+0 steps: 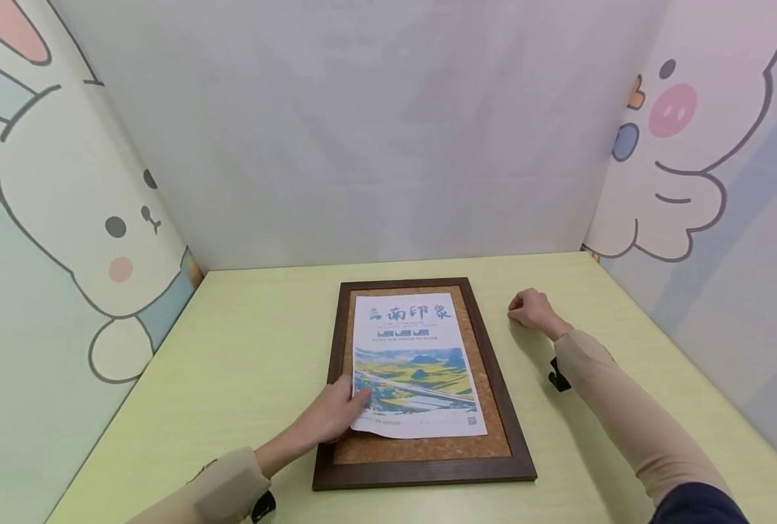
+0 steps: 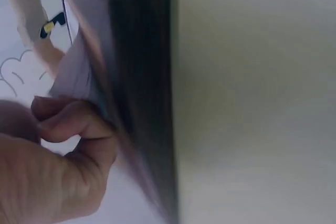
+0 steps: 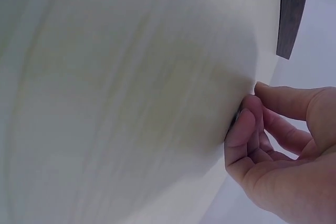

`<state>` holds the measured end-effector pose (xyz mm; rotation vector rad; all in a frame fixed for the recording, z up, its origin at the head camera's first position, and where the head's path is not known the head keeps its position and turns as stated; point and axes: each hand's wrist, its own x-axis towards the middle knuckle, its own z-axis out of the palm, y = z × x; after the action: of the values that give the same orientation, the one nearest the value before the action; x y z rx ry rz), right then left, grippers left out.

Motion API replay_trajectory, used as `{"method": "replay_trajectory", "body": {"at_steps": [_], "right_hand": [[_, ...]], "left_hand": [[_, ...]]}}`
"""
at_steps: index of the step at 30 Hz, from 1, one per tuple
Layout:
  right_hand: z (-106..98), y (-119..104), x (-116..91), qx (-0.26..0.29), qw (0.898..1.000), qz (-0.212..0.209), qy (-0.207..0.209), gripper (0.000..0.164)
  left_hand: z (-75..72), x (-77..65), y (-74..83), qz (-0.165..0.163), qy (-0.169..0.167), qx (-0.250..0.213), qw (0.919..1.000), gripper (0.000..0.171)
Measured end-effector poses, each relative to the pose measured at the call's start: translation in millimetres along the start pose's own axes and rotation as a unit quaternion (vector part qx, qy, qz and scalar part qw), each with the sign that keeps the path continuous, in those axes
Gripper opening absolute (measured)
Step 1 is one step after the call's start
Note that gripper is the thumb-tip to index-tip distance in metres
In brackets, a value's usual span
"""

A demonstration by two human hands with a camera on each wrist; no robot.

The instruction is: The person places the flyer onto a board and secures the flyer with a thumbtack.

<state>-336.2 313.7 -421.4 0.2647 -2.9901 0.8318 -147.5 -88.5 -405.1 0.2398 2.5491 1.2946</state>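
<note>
A printed paper poster [image 1: 414, 364] with a landscape picture lies on a cork board [image 1: 421, 447] that has a dark brown frame [image 1: 421, 473]. My left hand [image 1: 341, 409] pinches the poster's lower left edge, its thumb on the printed side. In the left wrist view the left hand [image 2: 68, 156] has curled fingers at the lifted paper [image 2: 76, 74]. On the table to the right of the board, my right hand [image 1: 534, 311] has its fingertips down at the surface. The right wrist view shows a small dark object [image 3: 232, 123] at those curled fingertips, mostly hidden by them.
The pale yellow-green table [image 1: 257, 349] stretches around the board on all sides. A plain light backdrop [image 1: 375, 145] stands behind it, with cartoon-printed panels [image 1: 54, 218] at left and right. Dark straps [image 1: 558, 375] show at the wrists.
</note>
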Motion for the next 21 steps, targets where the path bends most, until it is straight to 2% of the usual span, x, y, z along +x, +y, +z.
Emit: {"method": "replay_trajectory", "body": {"at_steps": [3, 5, 7, 9, 12, 14, 17, 21], "right_hand": [[-2, -2, 2, 0.031, 0.999, 0.026, -0.021, 0.016], [-3, -3, 5, 0.056, 0.997, 0.050, -0.034, 0.018], [-5, -4, 9, 0.083, 0.993, 0.066, -0.043, 0.019], [-6, -6, 15, 0.112, 0.990, 0.072, -0.049, 0.021], [-9, -11, 25, 0.148, 0.985, 0.062, -0.056, 0.024], [-10, -16, 32, 0.165, 0.983, 0.058, -0.057, 0.025], [-11, -26, 44, 0.179, 0.981, 0.052, -0.060, 0.027], [-11, -40, 59, 0.206, 0.975, 0.042, -0.068, 0.030]], "left_hand": [[-11.8, 3.7, 1.8, 0.006, 0.030, 0.107, 0.9938, 0.027], [-17.8, 8.0, 1.3, 0.002, 0.046, 0.154, 0.9870, 0.026], [-20.4, 12.9, -0.9, 0.023, 0.053, 0.212, 0.9756, 0.029], [-20.0, 17.8, -3.7, 0.054, 0.045, 0.255, 0.9644, 0.038], [-15.9, 24.3, -8.9, 0.099, 0.013, 0.304, 0.9472, 0.059], [-12.9, 27.9, -12.2, 0.111, -0.016, 0.311, 0.9439, 0.071], [-10.6, 31.2, -15.9, 0.109, -0.053, 0.321, 0.9391, 0.085], [-10.4, 32.0, -17.8, 0.105, -0.068, 0.324, 0.9378, 0.094]]}}
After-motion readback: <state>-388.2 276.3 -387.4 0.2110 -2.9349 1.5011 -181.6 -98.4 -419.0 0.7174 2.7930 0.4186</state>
